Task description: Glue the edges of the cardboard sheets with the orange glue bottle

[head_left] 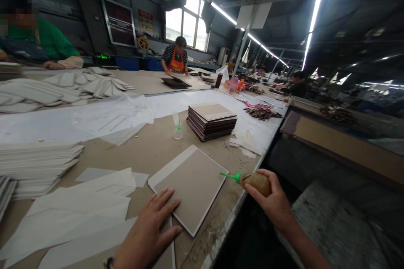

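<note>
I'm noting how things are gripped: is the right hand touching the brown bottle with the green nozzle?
Touching. The head view shows the right hand wrapped around the brown bottle, its thumb lying against the bottle's side.

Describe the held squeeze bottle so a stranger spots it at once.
Find the worktable, then the right hand by its edge. That hand grips the squeeze bottle, its green nozzle reaching over a taupe board. Unlike the clear bottle standing near the stack, this one is brownish and sideways.
</note>
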